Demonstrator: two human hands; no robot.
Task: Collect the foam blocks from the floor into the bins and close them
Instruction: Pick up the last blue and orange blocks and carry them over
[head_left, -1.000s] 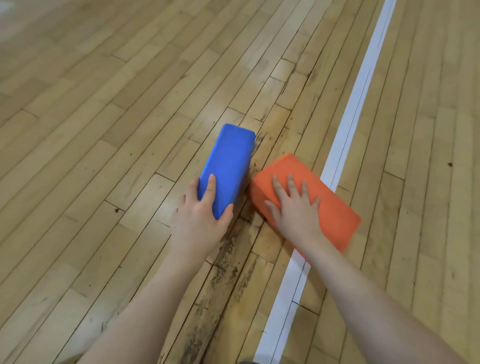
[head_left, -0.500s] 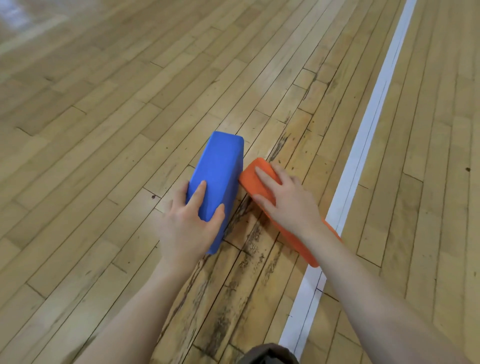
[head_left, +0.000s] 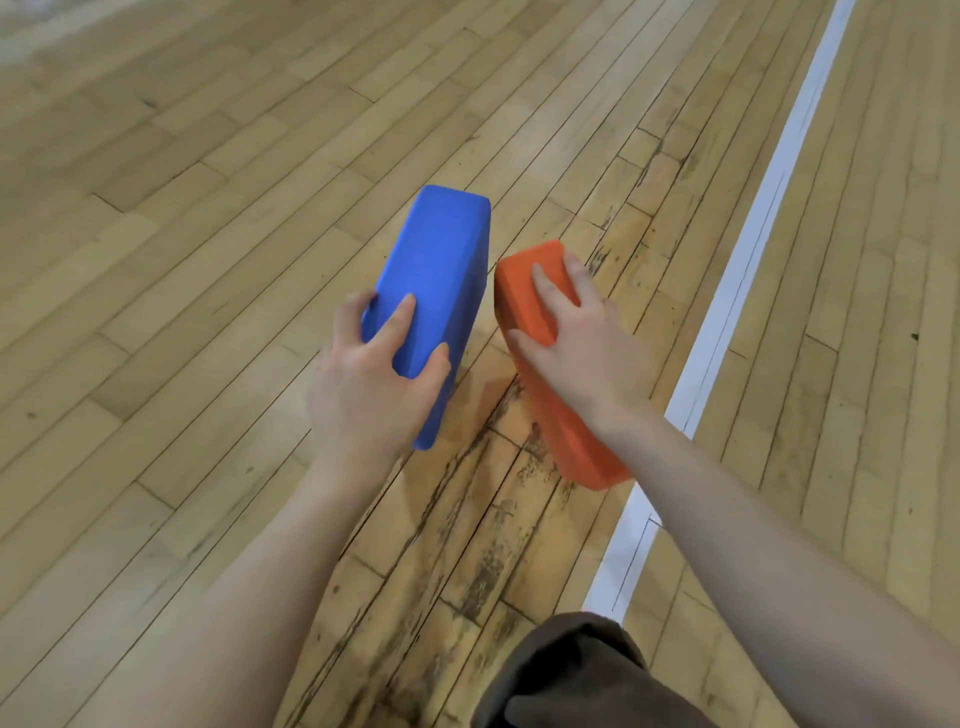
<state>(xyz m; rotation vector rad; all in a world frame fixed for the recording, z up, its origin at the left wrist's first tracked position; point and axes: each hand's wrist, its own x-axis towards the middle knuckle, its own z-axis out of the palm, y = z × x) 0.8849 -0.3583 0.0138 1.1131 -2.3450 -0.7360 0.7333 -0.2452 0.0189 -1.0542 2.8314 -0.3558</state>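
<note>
Fingers, left: we see the left hand (head_left: 371, 384) clenched around the near end of the blue foam block (head_left: 439, 280), thumb on the right edge, forefinger lying on the top face, the other fingers curled round the left edge.
Fingers, right: we see the right hand (head_left: 582, 343) grasping the orange foam block (head_left: 524, 283), fingers spread over its upper face toward the far end, thumb pressed on the left side face.
Blue foam block: it sits between our view and the floor, long axis pointing away from us, far end highest in the picture; we cannot tell whether its near bottom corner touches the boards.
Orange foam block: just to the right of the blue one, tilted on edge, its near end low by the right wrist; the two blocks stand close at their far ends, and we cannot tell if they touch.
Floor (head_left: 208, 234): pale wooden boards, with dark scuffed patches under and in front of the blocks.
White line (head_left: 748, 244): painted stripe running away to the upper right, just right of the orange block.
Clothing (head_left: 576, 675): dark brown fabric at the bottom edge.
Bins: we see none here.
</note>
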